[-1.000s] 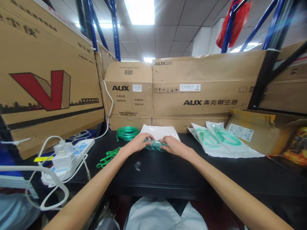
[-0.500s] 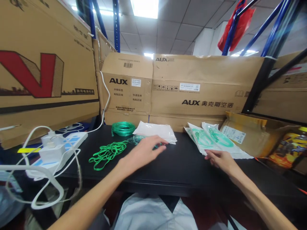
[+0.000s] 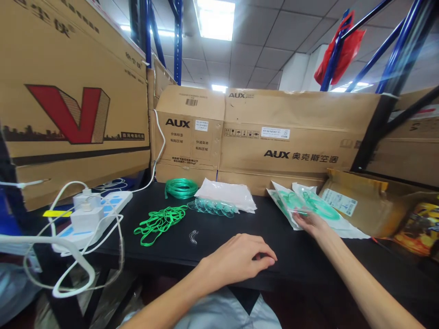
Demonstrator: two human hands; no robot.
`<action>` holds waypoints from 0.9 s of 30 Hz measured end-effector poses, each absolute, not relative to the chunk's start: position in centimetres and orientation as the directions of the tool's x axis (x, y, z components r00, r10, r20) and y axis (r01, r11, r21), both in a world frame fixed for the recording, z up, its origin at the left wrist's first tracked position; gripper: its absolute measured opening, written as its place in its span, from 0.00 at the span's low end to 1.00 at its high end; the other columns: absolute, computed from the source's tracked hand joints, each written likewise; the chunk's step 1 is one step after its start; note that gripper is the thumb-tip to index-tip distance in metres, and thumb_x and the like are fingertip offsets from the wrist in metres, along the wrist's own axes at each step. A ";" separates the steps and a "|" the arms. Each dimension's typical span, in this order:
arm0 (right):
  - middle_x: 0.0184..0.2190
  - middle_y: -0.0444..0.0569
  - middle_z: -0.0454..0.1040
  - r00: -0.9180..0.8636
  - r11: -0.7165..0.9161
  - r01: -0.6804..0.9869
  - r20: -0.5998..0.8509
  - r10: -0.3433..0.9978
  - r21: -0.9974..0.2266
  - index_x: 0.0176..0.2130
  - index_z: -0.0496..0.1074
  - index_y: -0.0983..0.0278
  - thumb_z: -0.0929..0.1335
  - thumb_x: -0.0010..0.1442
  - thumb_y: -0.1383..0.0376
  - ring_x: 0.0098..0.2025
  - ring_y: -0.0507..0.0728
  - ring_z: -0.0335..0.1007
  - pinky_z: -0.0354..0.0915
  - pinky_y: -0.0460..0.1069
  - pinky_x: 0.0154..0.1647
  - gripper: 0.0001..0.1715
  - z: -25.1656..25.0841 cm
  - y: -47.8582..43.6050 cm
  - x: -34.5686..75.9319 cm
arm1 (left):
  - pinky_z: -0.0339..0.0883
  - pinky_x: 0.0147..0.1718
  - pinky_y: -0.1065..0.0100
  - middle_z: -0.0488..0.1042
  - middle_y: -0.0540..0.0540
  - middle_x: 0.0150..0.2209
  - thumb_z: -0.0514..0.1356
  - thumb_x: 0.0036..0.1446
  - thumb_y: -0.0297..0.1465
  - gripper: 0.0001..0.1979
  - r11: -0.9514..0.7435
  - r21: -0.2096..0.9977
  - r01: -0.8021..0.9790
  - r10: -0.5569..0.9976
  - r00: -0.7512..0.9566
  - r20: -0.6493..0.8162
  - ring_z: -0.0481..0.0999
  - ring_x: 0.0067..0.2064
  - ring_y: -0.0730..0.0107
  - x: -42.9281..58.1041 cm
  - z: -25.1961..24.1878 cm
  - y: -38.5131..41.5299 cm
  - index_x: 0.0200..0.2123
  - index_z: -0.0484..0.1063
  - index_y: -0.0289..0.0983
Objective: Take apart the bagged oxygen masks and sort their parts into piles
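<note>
My left hand (image 3: 245, 257) hovers low over the near edge of the black table (image 3: 236, 228), fingers curled and thumb tip close to the index fingertip. Nothing shows in it. At the right, my right hand (image 3: 313, 225) has its fingers closed on the near edge of a clear-and-white plastic packet (image 3: 286, 201) with green tubing inside; the fingertips are partly hidden. Beside it lies a second packet (image 3: 322, 205) of the same kind. Several clear green face masks (image 3: 216, 208) lie nested in a row before white flat bags (image 3: 228, 192). Small clear bent tubes (image 3: 194, 236) lie nearer.
A green tubing coil (image 3: 181, 188) and a heap of green elastic straps (image 3: 161, 223) lie left of the masks. A white power strip (image 3: 115, 201) with cables stands at the left. Cardboard (image 3: 291, 128) walls the back; an opened carton (image 3: 373, 201) stands right.
My left hand has come down and toward me, away from the masks, which now show along with the small clear tubes. The right hand has stayed at the packet, its fingers farther onto it.
</note>
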State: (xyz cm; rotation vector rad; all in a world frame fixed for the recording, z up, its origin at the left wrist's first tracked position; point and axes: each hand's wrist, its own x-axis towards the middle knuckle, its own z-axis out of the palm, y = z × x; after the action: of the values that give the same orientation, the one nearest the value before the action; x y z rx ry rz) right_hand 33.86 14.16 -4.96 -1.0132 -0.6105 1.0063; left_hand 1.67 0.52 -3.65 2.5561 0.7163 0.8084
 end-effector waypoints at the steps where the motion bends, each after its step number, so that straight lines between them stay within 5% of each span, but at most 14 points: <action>1: 0.50 0.52 0.75 0.441 0.167 -0.391 -0.025 0.897 -0.905 0.55 0.71 0.65 0.70 0.70 0.59 0.44 0.57 0.76 0.76 0.54 0.42 0.18 -4.9 14.2 33.5 | 0.71 0.44 0.69 0.82 0.48 0.44 0.60 0.68 0.37 0.12 -0.800 0.477 0.365 0.576 0.689 0.439 0.81 0.43 0.65 1.6 -3.4 0.7 0.47 0.82 0.43; 7: 0.40 0.46 0.75 0.381 0.257 -0.318 0.125 0.916 -0.912 0.47 0.73 0.66 0.72 0.66 0.66 0.34 0.51 0.73 0.73 0.46 0.33 0.10 -4.1 11.0 31.5 | 0.68 0.51 0.63 0.82 0.43 0.50 0.57 0.69 0.42 0.20 -0.653 0.548 0.523 0.751 0.354 0.557 0.79 0.47 0.60 0.5 0.6 5.5 0.54 0.78 0.38; 10: 0.34 0.44 0.73 0.214 0.294 -0.279 0.240 0.947 -0.914 0.45 0.75 0.63 0.78 0.57 0.65 0.28 0.50 0.68 0.69 0.44 0.25 0.16 -2.9 8.7 30.5 | 0.64 0.55 0.55 0.75 0.31 0.58 0.55 0.67 0.50 0.31 -0.548 0.584 0.599 0.810 0.206 0.548 0.76 0.54 0.49 -0.5 3.0 9.7 0.60 0.72 0.30; 13: 0.30 0.44 0.71 0.081 0.302 -0.242 0.291 0.953 -0.922 0.48 0.77 0.63 0.80 0.52 0.61 0.25 0.50 0.64 0.66 0.44 0.21 0.25 -1.8 7.6 29.4 | 0.67 0.47 0.56 0.79 0.32 0.50 0.55 0.64 0.56 0.33 -0.496 0.594 0.633 0.844 0.192 0.501 0.77 0.49 0.46 -1.2 4.4 13.4 0.49 0.78 0.30; 17: 0.30 0.45 0.71 -0.012 0.272 -0.199 0.280 0.960 -0.942 0.49 0.77 0.64 0.80 0.52 0.62 0.25 0.50 0.63 0.66 0.45 0.23 0.25 -1.3 7.6 28.4 | 0.71 0.38 0.62 0.80 0.44 0.37 0.57 0.66 0.53 0.27 -0.492 0.583 0.647 0.859 0.250 0.448 0.78 0.39 0.60 -1.2 4.9 16.2 0.38 0.78 0.33; 27: 0.31 0.47 0.65 0.318 0.295 -0.139 0.240 0.917 -0.945 0.42 0.78 0.59 0.76 0.56 0.63 0.26 0.53 0.60 0.64 0.46 0.20 0.13 -1.3 3.2 37.7 | 0.75 0.49 0.53 0.75 0.41 0.53 0.62 0.68 0.38 0.17 -0.173 0.489 0.855 0.927 -0.026 0.373 0.78 0.51 0.57 -7.7 5.3 20.6 0.54 0.73 0.35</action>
State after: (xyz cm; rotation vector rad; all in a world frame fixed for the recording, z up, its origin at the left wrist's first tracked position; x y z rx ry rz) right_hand 37.71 3.24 -1.32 -1.0059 -0.9773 0.8760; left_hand -7.70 20.55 5.34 2.1098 1.9424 0.9719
